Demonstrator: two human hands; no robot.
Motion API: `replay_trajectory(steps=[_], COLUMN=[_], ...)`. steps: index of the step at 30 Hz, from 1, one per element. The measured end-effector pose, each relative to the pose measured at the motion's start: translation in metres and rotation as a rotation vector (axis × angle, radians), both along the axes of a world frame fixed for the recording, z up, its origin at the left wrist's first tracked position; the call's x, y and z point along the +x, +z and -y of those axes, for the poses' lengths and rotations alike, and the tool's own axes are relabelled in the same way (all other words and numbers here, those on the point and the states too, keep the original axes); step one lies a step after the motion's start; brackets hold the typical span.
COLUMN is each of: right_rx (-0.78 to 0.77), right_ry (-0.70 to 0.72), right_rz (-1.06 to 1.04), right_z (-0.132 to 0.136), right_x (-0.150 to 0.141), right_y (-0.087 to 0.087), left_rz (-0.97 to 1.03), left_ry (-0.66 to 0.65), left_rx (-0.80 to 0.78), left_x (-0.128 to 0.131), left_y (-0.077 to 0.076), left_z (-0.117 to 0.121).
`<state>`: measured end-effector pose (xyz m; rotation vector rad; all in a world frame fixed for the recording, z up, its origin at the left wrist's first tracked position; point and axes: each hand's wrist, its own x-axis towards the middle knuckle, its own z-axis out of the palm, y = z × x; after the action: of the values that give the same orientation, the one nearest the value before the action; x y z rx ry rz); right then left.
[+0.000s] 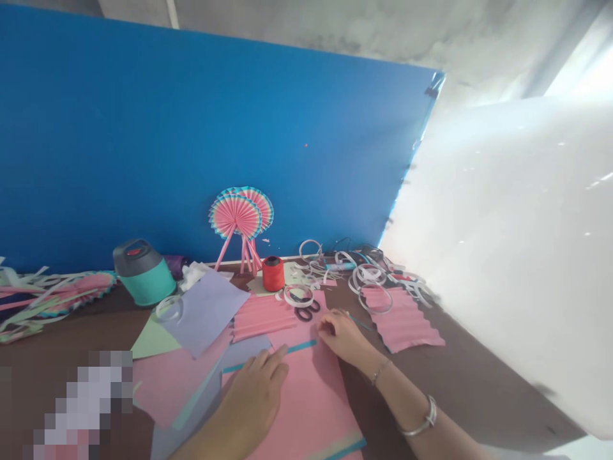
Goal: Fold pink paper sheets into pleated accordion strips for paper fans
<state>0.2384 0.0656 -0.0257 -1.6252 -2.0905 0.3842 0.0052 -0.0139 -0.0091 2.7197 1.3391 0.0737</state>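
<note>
A pink paper sheet (pixel 311 396) lies before me on the table, with a narrow blue strip (pixel 301 346) along its far edge. My left hand (pixel 256 386) rests flat on this sheet, fingers stretched out and fingertips by the strip. At the strip's right end, my right hand (pixel 341 333) has its fingers curled together; whatever is between them is hidden. A thin blue piece (pixel 360 322) shows just beyond that hand. Black-handled scissors (pixel 306 312) lie past the sheet, near a pleated pink paper (pixel 263 316).
Round pleated fans (pixel 237 217) stand against a blue panel (pixel 287 128). Nearby are a red thread spool (pixel 273 276), a teal jug (pixel 148 281) and white tape rings (pixel 299 296). Lilac paper (pixel 205 310) lies left; another pleated pink paper (pixel 402 319) lies right, by the white wall.
</note>
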Motion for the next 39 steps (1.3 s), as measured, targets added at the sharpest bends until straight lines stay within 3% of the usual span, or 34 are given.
replay_trajectory(steps=[3,6,9,15,18,21,29,35,39], right_rx=[0.024,-0.012,-0.078,-0.04,-0.016,0.0,0.03,0.053,0.025], right_ry=[-0.081,-0.075,-0.076,-0.247,-0.31,-0.279,-0.071,-0.189,-0.092], right_rz=[-0.046,-0.141,-0.093,0.038,0.112,0.185,0.36,0.377,0.358], right_z=[-0.006,-0.015,-0.032,-0.105,-0.139,-0.158,-0.161,-0.172,-0.173], right_x=[0.006,0.011,0.014,0.029,0.035,0.034,0.01,0.029,0.032], right_y=[0.001,0.01,0.022,0.043,0.045,0.04,0.023,0.033,0.032], left_rz=[-0.039,-0.028,-0.003,0.032,0.021,0.008,0.007,0.049,0.065], left_ry=[-0.026,-0.024,-0.012,0.0,-0.04,-0.067,-0.044,-0.045,-0.042], left_rx=[-0.007,-0.029,-0.046,-0.059,-0.051,-0.029,0.026,0.07,0.076], left_x=[-0.001,-0.002,-0.004,-0.005,-0.008,-0.009,-0.008,-0.01,-0.01], left_y=[-0.003,-0.004,-0.003,-0.011,-0.023,-0.035,-0.047,-0.054,-0.061], left_z=[-0.003,-0.005,-0.006,-0.011,-0.017,-0.021,-0.024,-0.025,-0.026])
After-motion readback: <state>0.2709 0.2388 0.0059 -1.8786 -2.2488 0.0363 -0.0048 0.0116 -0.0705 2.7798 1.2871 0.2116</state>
